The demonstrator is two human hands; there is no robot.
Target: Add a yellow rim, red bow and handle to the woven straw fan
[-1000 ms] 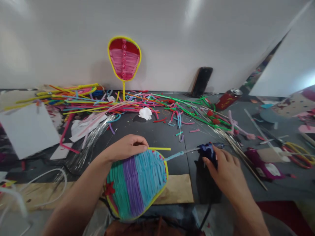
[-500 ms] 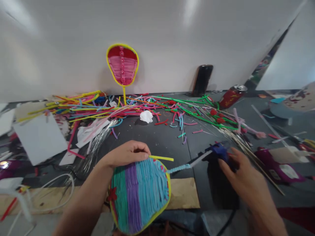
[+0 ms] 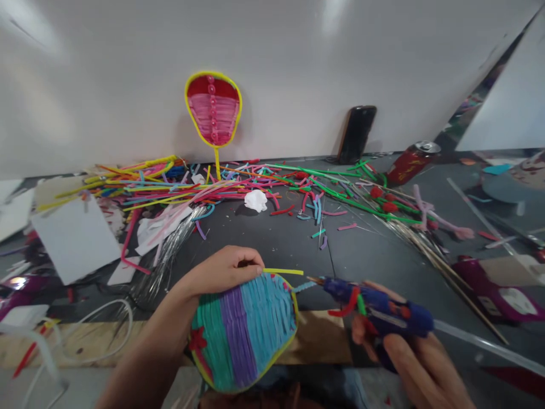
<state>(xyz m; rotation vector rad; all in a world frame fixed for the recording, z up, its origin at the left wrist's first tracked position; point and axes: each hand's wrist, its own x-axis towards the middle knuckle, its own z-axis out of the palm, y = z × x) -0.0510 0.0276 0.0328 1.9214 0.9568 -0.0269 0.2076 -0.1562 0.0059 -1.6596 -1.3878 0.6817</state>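
Note:
My left hand (image 3: 232, 270) is closed at the top edge of a fan-shaped pipe-cleaner piece (image 3: 242, 335), striped green, purple and light blue with a yellow rim. A loose end of yellow pipe cleaner (image 3: 283, 271) sticks out to the right from under those fingers. From the piece's right side runs a light blue wrapped handle (image 3: 303, 287). My right hand (image 3: 409, 358) is wrapped round a blue glue gun (image 3: 383, 307), its nozzle pointing left, close to the handle. A clear glue stick (image 3: 489, 343) juts from the gun's back end.
A pink and red fan-shaped piece (image 3: 213, 111) stands against the white wall. Coloured pipe cleaners (image 3: 183, 187) lie heaped along the back. A phone (image 3: 356, 134), a red can (image 3: 413, 163) and crumpled white paper (image 3: 256, 200) are there too. Brown paper (image 3: 323, 346) lies under the striped piece.
My right hand has taken hold of the glue gun, turned it and brought its nozzle left, near the striped piece. My left hand keeps its hold.

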